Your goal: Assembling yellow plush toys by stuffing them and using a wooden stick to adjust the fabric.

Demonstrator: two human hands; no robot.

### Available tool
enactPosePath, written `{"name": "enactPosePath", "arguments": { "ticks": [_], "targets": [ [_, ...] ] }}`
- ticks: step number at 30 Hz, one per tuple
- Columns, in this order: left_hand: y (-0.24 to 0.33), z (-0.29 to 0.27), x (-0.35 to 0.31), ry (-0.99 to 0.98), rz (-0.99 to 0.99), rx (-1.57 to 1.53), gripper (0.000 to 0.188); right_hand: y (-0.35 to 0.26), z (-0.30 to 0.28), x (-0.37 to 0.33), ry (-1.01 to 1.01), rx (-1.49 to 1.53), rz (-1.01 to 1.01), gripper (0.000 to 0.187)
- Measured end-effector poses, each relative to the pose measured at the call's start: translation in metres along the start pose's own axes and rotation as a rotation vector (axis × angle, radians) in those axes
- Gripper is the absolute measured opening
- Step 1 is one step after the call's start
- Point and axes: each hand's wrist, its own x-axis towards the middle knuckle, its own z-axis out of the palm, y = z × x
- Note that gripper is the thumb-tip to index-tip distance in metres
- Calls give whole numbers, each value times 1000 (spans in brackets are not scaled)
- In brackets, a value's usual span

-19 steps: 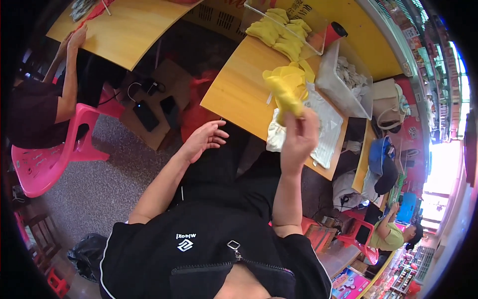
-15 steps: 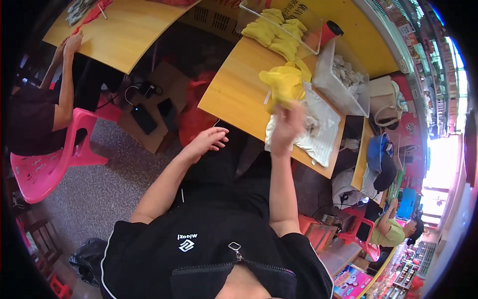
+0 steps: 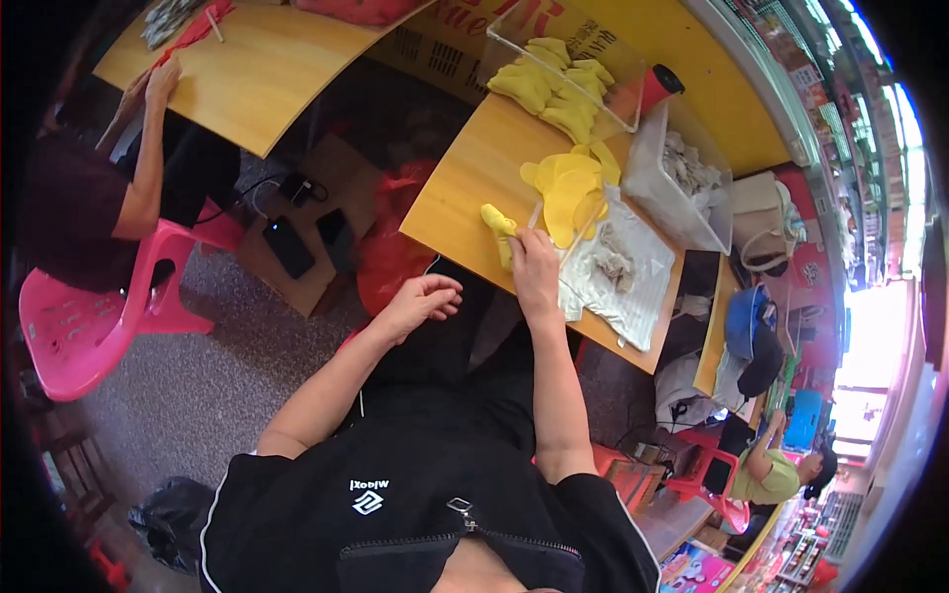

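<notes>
My right hand [image 3: 535, 265] is at the near edge of the wooden table [image 3: 457, 198], its fingers pinched on a small yellow fabric piece [image 3: 500, 229] that hangs out to their left. A thin pale stick [image 3: 536, 213] shows just beyond those fingers. Off the table's edge, over my lap, my left hand [image 3: 420, 304] hovers with its fingers loosely bent and nothing visible in it. Flat yellow fabric pieces [image 3: 573, 198] lie in a pile beyond the right hand. Beside the pile is a white cloth [image 3: 638, 296] with a clump of greyish-white stuffing [image 3: 611, 259] on it.
A clear bin [image 3: 633, 124] of puffy yellow pieces and a translucent bin [image 3: 717, 232] of greyish-white pieces stand at the back. A red-and-black cylinder [image 3: 660, 87] is between them. At left, a co-worker's hands [image 3: 158, 84] handle red fabric; a pink chair [image 3: 89, 336] stands there.
My right hand has come left and down from the yellow pile, bringing one yellow piece to the table's near edge. My left hand's fingers have curled in slightly.
</notes>
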Motion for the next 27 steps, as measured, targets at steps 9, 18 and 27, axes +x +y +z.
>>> {"name": "enactPosePath", "arguments": {
  "ticks": [9, 18, 27],
  "targets": [
    [55, 19, -28, 348, 592, 28, 36, -58, -51, -24, -334, 437, 11, 15],
    [62, 23, -36, 76, 417, 185, 17, -62, -50, -47, -237, 501, 76, 29],
    [41, 22, -36, 330, 491, -53, 24, -74, -79, -3, 396, 300, 105, 20]
  ]
}}
